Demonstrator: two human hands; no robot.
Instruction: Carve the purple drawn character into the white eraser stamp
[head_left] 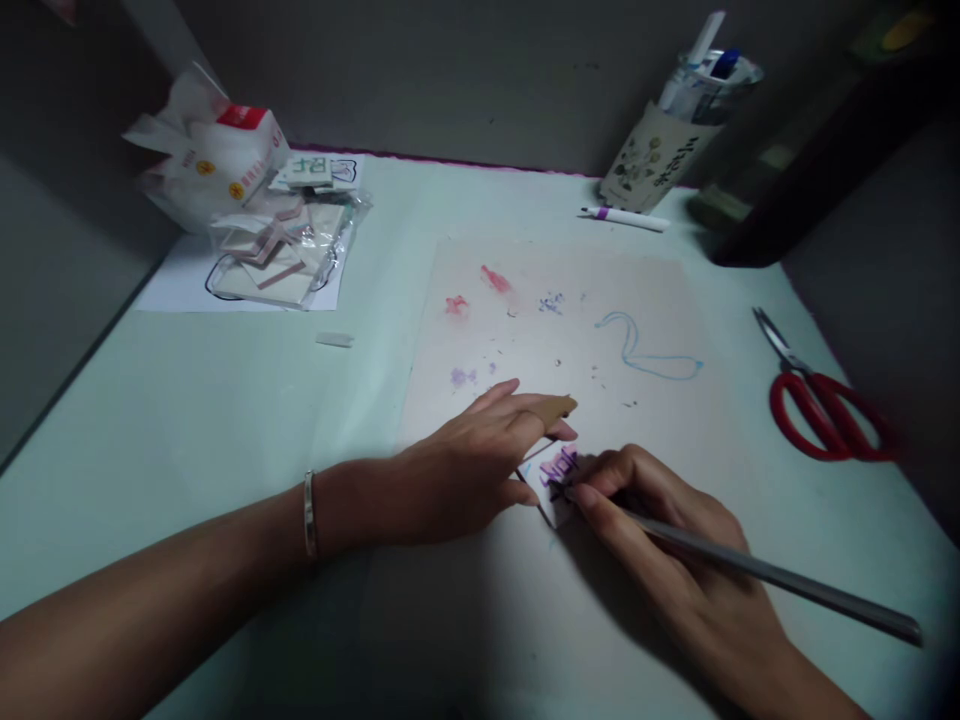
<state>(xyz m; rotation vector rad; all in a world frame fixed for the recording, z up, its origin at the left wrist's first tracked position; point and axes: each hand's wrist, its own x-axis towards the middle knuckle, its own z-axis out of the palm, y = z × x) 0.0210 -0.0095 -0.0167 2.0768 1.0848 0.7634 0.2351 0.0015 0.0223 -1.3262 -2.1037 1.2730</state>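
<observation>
A small white block (pixel 559 512) with purple lettering on its top lies on the sheet in front of me. My left hand (pixel 480 455) steadies it from the left, thumb at its near edge and fingers at its far side. A tan wrap or strip (pixel 553 408) covers part of one of those fingers. My right hand (pixel 660 540) grips a slim carving tool (pixel 780 575) like a pen. Its long grey handle points out to the lower right, while its tip meets the lettered face; the exact shape of the tip is hard to see.
Beneath the hands lies a pale sheet (pixel 517 340) with red and purple prints, a blue outline and dark crumbs. Red-handled scissors (pixel 814 405) lie right. A marker (pixel 626 218) lies before a pen cup (pixel 660 150). Bagged blocks (pixel 277 260) sit back left, near a plastic-wrapped box (pixel 240 155).
</observation>
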